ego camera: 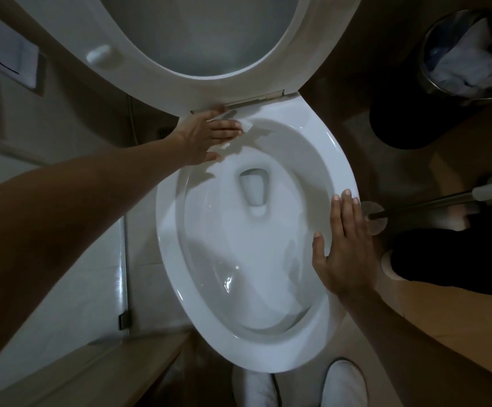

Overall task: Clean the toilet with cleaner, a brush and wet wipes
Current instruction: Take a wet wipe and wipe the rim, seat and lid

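The white toilet bowl (271,356) fills the middle of the view, with its seat (162,80) raised at the top. My left hand (206,136) lies flat on the back left of the rim near the hinge. Its straight fingers press a white wet wipe (246,126) onto the porcelain. My right hand (344,248) rests flat on the right side of the rim, fingers straight, holding nothing. A toilet brush handle (432,202) with a white grip slants in from the right edge, just beyond my right hand. No cleaner bottle is in view.
A round metal waste bin (471,51) with crumpled paper stands at the top right, and a dark round object (400,124) lies below it. A white wall panel (92,289) and a wooden ledge (106,374) close off the left. My white shoes (344,383) stand at the bowl's front.
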Tool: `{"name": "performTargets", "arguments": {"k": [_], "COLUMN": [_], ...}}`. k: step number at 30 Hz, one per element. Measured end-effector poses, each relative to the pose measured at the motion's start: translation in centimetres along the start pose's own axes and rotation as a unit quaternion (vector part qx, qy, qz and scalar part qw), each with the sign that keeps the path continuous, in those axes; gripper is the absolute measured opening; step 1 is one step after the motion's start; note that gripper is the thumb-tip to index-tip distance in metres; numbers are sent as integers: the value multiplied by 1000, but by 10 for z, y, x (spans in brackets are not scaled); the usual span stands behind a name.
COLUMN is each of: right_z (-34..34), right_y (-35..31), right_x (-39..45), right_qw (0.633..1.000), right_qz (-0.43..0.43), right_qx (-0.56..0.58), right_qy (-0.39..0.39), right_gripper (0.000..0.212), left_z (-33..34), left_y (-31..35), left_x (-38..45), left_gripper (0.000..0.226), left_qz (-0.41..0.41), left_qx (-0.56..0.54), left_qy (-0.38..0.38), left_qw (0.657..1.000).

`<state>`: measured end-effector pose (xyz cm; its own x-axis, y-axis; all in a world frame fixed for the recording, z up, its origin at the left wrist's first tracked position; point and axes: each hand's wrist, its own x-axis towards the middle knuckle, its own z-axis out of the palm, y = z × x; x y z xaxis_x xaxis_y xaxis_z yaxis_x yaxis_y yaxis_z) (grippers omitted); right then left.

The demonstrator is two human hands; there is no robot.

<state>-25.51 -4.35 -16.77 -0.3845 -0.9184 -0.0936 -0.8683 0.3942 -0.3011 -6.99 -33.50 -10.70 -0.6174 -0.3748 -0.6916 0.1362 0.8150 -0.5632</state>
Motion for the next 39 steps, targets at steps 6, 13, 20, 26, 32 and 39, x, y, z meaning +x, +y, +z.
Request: {"name": "performTargets", "arguments": {"k": [6, 13, 20, 26, 32, 39], "right_z": [1, 1, 1, 2, 3, 7], "right_y": [1, 0, -1, -1, 0, 4], "right_x": [1, 1, 0, 0, -2, -1], "right_qw": [1000, 1000, 1000, 1000, 1000, 1000], "right_qz": [-7, -13, -19, -18, -15, -13], "right_qx": [-19, -23, -2, 12, 8, 3], "right_qy": [-13, 1, 12, 6, 15, 13], "right_gripper": [75, 75, 76, 76, 75, 76], "left_z": [29, 49, 48, 46, 26, 27], "left_y": [10, 43, 63, 62, 133, 128], "left_x": [-35, -88, -98, -94, -135, -134], "left_gripper": [65, 87, 81, 93, 99, 97], "left_qz": [1, 35, 51, -6, 23, 5], "left_qx": [-54, -204, -240, -239, -347, -348], "left_qy": [-11, -3, -6, -9, 0, -3], "left_qw": [998, 978, 969, 971, 938, 937]}}
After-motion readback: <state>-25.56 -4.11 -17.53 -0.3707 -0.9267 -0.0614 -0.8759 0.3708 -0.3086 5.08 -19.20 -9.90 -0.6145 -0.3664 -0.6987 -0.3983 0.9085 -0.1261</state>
